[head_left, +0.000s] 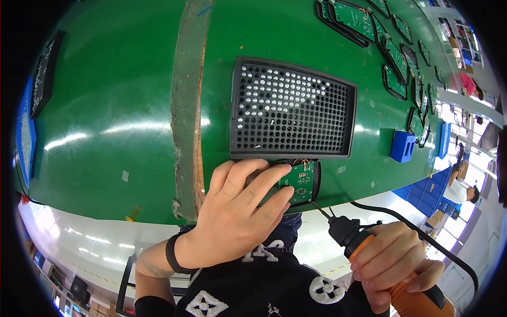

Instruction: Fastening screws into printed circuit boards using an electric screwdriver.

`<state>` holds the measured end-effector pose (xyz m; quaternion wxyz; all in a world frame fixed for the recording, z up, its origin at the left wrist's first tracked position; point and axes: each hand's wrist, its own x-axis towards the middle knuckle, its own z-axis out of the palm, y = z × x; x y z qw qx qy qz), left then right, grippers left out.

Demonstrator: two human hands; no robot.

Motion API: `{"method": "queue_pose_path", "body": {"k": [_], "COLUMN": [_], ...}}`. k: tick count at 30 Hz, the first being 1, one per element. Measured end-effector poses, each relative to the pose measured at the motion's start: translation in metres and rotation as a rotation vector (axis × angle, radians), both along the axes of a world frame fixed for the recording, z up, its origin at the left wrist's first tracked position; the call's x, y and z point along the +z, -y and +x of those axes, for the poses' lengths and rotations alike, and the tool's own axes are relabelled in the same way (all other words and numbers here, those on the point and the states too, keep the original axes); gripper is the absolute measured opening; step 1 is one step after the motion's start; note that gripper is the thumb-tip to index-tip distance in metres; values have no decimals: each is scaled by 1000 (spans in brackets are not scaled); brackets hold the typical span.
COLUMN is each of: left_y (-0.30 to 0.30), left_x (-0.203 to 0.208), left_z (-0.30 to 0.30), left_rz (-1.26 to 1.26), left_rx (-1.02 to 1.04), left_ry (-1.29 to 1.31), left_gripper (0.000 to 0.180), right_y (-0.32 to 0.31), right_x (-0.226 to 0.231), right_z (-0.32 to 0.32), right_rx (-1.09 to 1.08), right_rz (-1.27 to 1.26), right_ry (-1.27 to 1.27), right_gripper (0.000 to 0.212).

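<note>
My left hand lies over a green circuit board in a black frame at the table's near edge. Its fingers are spread and bent, with fingertips on the board; the thumb and the board's left part are hidden. My right hand is wrapped round an orange and black electric screwdriver. Its thin bit slants up-left to the board's near right corner. Just beyond the board sits a black screw tray with rows of holes, silver screws filling mainly its far left part.
More framed boards lie at the far right, some stacked. A blue block stands near the right edge. The black cord loops beside my right hand. A worn strip crosses the table. Another black tray lies far left. A person is at right.
</note>
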<state>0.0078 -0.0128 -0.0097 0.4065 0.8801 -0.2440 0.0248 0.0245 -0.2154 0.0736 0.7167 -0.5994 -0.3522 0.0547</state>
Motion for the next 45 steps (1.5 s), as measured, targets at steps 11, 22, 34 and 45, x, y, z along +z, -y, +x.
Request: {"method": "queue_pose_path", "body": {"k": [11, 22, 34, 45], "left_y": [2, 15, 2, 1], "left_x": [-1, 0, 2, 2], "left_z": [-2, -3, -3, -3], "left_rz": [-59, -102, -66, -82], "left_rx": [32, 7, 276, 279], "left_ry": [-17, -2, -67, -109], "left_gripper": [31, 32, 35, 35], "right_y": [-18, -24, -31, -27], "right_x": [-3, 6, -3, -6], "right_z": [7, 79, 97, 100], "right_rx": [-49, -236, -246, -226], "right_rz": [18, 155, 39, 52], "right_ry": [87, -46, -39, -36], "right_gripper": [26, 23, 21, 22]}}
